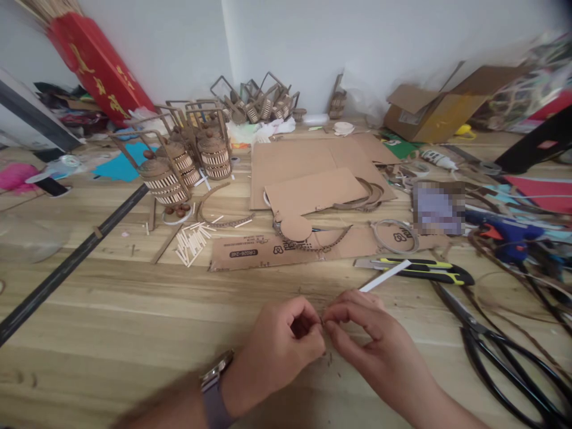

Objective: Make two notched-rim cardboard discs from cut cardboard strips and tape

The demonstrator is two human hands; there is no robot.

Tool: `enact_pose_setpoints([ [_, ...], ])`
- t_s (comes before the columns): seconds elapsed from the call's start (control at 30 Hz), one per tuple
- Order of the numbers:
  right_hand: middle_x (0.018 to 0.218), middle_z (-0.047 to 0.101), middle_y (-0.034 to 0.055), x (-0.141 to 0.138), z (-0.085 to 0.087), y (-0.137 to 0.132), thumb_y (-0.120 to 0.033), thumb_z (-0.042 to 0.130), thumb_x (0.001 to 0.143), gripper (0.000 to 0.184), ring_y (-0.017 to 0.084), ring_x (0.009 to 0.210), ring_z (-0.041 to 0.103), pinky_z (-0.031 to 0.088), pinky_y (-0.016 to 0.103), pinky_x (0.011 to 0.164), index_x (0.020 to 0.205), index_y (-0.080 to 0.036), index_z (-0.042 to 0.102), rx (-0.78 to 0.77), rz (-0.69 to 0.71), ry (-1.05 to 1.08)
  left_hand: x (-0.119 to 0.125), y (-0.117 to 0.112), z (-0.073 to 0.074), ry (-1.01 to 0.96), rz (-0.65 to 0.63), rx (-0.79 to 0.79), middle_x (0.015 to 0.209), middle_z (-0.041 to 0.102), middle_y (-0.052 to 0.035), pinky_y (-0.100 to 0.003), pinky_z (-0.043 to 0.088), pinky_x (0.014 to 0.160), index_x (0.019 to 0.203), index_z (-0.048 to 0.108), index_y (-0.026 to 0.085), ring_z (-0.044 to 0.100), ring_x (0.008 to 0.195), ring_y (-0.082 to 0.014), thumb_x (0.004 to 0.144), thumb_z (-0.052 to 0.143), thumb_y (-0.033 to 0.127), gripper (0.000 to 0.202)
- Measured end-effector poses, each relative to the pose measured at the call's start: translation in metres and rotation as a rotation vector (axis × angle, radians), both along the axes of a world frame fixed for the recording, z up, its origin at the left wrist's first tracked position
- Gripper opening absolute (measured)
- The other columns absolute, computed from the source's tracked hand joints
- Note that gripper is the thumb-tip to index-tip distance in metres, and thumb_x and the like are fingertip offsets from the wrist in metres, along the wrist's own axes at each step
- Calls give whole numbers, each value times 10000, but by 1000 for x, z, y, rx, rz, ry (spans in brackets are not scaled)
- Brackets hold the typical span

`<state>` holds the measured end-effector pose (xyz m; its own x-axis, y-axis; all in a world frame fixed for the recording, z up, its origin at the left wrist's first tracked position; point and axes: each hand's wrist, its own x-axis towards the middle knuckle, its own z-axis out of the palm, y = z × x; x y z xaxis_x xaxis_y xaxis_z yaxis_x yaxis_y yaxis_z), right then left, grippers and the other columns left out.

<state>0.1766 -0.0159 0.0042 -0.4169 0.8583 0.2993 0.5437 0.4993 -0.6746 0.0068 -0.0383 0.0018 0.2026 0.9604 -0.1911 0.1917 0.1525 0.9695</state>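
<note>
My left hand (279, 348) and my right hand (369, 336) meet near the front of the wooden table (111, 333), fingertips pinched together on a tiny dark piece I cannot make out. A white strip (385, 276) sticks up and to the right from my right hand's fingers. I wear a watch (214, 387) on the left wrist. Just beyond the hands lie a yellow and black utility knife (420, 269) and a printed cardboard strip (268, 249).
Large black scissors (500, 351) lie at the right. Flat cardboard sheets (313, 173), cardboard rings and a round disc (295, 228) sit mid-table. Small cardboard lanterns (179, 170), a heap of short sticks (191, 241), a blue glue gun (509, 232) and a cardboard box (429, 110) are farther off.
</note>
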Motion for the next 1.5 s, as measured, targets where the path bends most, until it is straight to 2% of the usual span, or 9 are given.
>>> enact_pose_setpoints([
  [0.27, 638, 629, -22, -1, -1, 1, -167, 554, 831, 193, 155, 644, 599, 423, 300, 643, 668, -238, 629, -29, 7, 27, -2, 1, -2, -59, -19, -56, 582, 465, 56, -207, 304, 501, 682, 534, 184, 402, 550, -95, 715, 556, 218, 52],
  [0.5, 648, 610, -12, -4, -1, -4, -148, 494, 829, 173, 159, 634, 571, 406, 289, 611, 685, -234, 534, 79, -26, 15, -1, 2, -1, -78, -32, -55, 577, 447, 60, -210, 296, 500, 689, 534, 183, 377, 543, -91, 723, 545, 211, 46],
  [0.67, 645, 588, -12, -2, 1, -1, -138, 461, 840, 180, 159, 620, 557, 413, 278, 587, 692, -239, 483, 101, -53, 6, -4, 4, -2, -64, 8, -42, 587, 467, 55, -214, 308, 505, 714, 533, 187, 393, 543, -97, 748, 547, 246, 69],
  [0.83, 658, 613, -14, 2, 3, 2, -203, 511, 886, 160, 164, 623, 582, 424, 287, 605, 741, -250, 558, 169, -98, 10, -6, 6, -2, -87, 54, -51, 612, 498, 45, -215, 323, 506, 742, 532, 188, 399, 535, -98, 772, 538, 291, 107],
  [0.93, 695, 664, -14, 1, 3, -1, -257, 581, 884, 76, 164, 639, 612, 432, 293, 621, 826, -256, 630, 178, -57, -16, -4, 5, -2, -51, 42, -28, 605, 474, 51, -213, 315, 517, 723, 536, 185, 396, 555, -100, 766, 543, 271, 96],
  [1.0, 681, 670, -23, 0, 2, -3, -244, 584, 889, 85, 157, 631, 620, 428, 290, 617, 829, -258, 643, 171, -27, -31, -3, 4, -2, -21, 24, -6, 614, 479, 49, -213, 317, 525, 725, 543, 184, 408, 570, -102, 766, 543, 253, 80],
  [1.17, 626, 649, -39, -2, 2, -3, -174, 543, 882, 170, 145, 600, 611, 421, 290, 611, 753, -252, 621, 176, -18, -30, -3, 1, -2, 39, 4, 50, 608, 499, 45, -216, 332, 533, 730, 557, 185, 439, 575, -110, 774, 538, 226, 63],
  [1.5, 608, 633, -55, -2, 3, -3, -147, 539, 842, 155, 139, 577, 597, 420, 297, 639, 736, -252, 580, 202, -4, -11, -3, -1, -1, 78, -14, 75, 610, 516, 44, -210, 332, 526, 723, 554, 188, 452, 573, -107, 779, 546, 219, 64],
])
